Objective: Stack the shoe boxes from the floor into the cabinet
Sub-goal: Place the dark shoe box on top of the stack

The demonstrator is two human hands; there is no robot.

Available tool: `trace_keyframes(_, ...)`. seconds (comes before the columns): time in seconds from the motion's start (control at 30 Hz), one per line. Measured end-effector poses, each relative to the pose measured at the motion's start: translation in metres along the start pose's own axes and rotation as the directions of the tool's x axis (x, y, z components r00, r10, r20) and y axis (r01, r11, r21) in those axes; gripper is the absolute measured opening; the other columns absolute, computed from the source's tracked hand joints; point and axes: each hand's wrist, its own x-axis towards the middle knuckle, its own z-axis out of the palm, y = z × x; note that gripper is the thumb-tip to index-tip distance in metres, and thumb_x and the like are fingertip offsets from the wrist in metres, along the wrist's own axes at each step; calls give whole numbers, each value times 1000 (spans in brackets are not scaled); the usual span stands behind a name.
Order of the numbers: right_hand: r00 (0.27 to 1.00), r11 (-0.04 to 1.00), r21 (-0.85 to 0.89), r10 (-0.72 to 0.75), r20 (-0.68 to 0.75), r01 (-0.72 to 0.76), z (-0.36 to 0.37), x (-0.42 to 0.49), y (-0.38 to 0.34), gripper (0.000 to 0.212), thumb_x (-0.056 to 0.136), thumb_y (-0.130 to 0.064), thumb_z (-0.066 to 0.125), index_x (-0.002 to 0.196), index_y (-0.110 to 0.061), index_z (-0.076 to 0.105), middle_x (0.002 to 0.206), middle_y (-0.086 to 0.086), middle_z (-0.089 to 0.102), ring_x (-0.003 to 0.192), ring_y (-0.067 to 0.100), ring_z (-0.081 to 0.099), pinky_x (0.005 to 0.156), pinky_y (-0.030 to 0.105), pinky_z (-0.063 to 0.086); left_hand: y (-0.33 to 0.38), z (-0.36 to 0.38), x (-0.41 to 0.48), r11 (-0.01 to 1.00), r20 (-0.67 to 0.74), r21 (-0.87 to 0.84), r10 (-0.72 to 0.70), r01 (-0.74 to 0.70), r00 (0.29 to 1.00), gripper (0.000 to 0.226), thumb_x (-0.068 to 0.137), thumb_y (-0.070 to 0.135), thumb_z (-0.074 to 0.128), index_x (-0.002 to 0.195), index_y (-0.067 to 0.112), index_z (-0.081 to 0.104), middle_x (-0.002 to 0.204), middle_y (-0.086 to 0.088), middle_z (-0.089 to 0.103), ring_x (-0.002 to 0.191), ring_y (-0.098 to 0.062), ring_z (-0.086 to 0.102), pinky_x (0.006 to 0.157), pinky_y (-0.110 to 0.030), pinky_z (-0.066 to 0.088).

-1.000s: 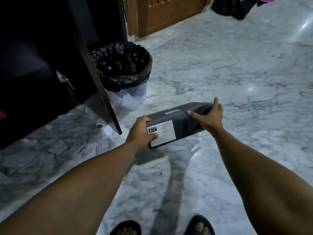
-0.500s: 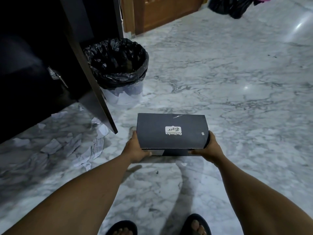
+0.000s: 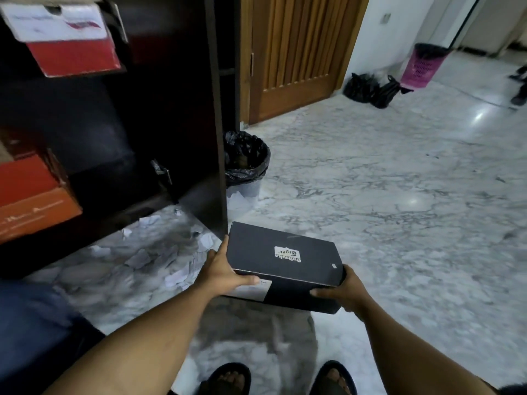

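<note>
"Two feet in black sandals (image 3: pixel 226 377) come nearest, then?"

"Yes, at the bottom edge, standing on the grey-veined marble floor (image 3: pixel 399 201). Both bare forearms reach out above them."

"And the hands?"

"The left hand (image 3: pixel 221 270) grips the left end of the black shoe box (image 3: pixel 308 252), with its thumb curled across the near face at the top of a white sticker (image 3: pixel 253 292). The print on that is too blurred to read. The right hand (image 3: pixel 342 290) clamps the near right corner, thumb on the near face and fingers wrapped round the right side."

"Where is the box itself?"

"It is held between the two hands above the floor, lid up, outside the cabinet (image 3: pixel 182 109). Its far left corner is just beside the foot of the cabinet's right side panel."

"Any brand?"

"A pale label (image 3: pixel 287 254) on the lid reads 'Onitsuka Tiger', upside down from here."

"And beyond?"

"Torn paper scraps (image 3: pixel 148 255) litter the floor before the cabinet. Inside it, low on the left, sits an orange box (image 3: pixel 37 212) with pale lettering too smeared to read. Higher up is a red box (image 3: pixel 74 57) with a white lid, its marking also blurred. Right of the panel stands a bin (image 3: pixel 245 166) lined with a black bag. Farther back are a wooden door (image 3: pixel 296 52), black bags (image 3: pixel 370 88) by the wall and a pink basket (image 3: pixel 422 67)."
</note>
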Motion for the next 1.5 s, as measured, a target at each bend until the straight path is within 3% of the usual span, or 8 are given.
trace_keyframes(0.1, 999, 1000, -5, -27, 28, 28, 21, -34, -14, 114, 37, -38, 102, 133, -18, 44, 121, -2, 60, 107, 20, 60, 86, 42, 56, -20, -30, -24, 999, -4, -19, -28, 28, 1000, 143, 22, 82, 83, 145, 52, 18, 128, 13, 58, 123, -9, 54, 100, -37, 50)
trace_keyframes(0.37, 966, 959, 136, -256, 27, 250, 94, -101, -75, 88, 30, -47, 100, 108, -31, 63, 104, -12, 73, 94, 9, 69, 86, 39, 58, -37, -152, -98, 992, -91, -129, -23, 11, 996, 119, 32, 44, 100, 138, 32, 47, 116, 15, 68, 108, -5, 64, 95, -26, 50)
trace_keyframes(0.6, 864, 848, 245, -499, 67, 470, 143, -146, -189, 93, 33, -46, 100, 116, -30, 63, 105, -13, 73, 97, 8, 69, 87, 35, 58, -12, -292, -168, 991, -317, -101, 48, -84, 947, 93, 43, 33, 101, 125, 35, 56, 106, 18, 70, 97, 5, 63, 80, -14, 48)
trace_keyframes(0.67, 821, 808, 257, -565, 83, 530, 153, -157, -233, 94, 33, -47, 100, 118, -29, 63, 104, -14, 74, 97, 6, 70, 87, 34, 58, -4, -329, -192, 989, -395, -110, 50, -101, 917, 96, 37, 37, 101, 124, 31, 60, 106, 16, 72, 100, 0, 66, 91, -24, 51)
trace_keyframes(0.9, 647, 633, 354, -757, 95, 689, 178, -196, -392, 109, 27, -55, 98, 125, -23, 60, 110, -7, 72, 97, 9, 70, 90, 37, 58, 44, -437, -272, 983, -671, -100, 48, -155, 739, 131, 41, 46, 98, 152, 25, 33, 122, 9, 65, 112, -11, 61, 98, -25, 45)
trace_keyframes(1.13, 426, 391, 498, -904, 47, 774, 175, -251, -524, 69, 59, -19, 96, 118, -29, 61, 104, -12, 71, 88, 6, 68, 64, 26, 54, 96, -521, -324, 976, -842, 70, 169, -207, 512, 100, 49, 26, 99, 136, 34, 51, 109, 16, 69, 106, -8, 66, 99, -28, 49)
trace_keyframes(1.27, 329, 277, 554, -944, 7, 785, 172, -273, -587, 69, 63, -23, 94, 124, -25, 63, 103, -10, 73, 87, 13, 69, 57, 22, 52, 127, -558, -342, 971, -912, 136, 200, -198, 358, 101, 60, 26, 95, 146, 22, 42, 107, 18, 60, 102, -8, 59, 81, -15, 42)
trace_keyframes(1.5, 200, 111, 550, -974, -105, 828, 178, -280, -691, 80, 52, -34, 97, 124, -27, 62, 110, -8, 72, 104, 13, 68, 94, 42, 56, 164, -632, -339, 980, -958, 179, 194, -88, 213, 107, 47, 59, 91, 141, 37, 44, 123, 15, 64, 111, -15, 62, 92, -36, 55)
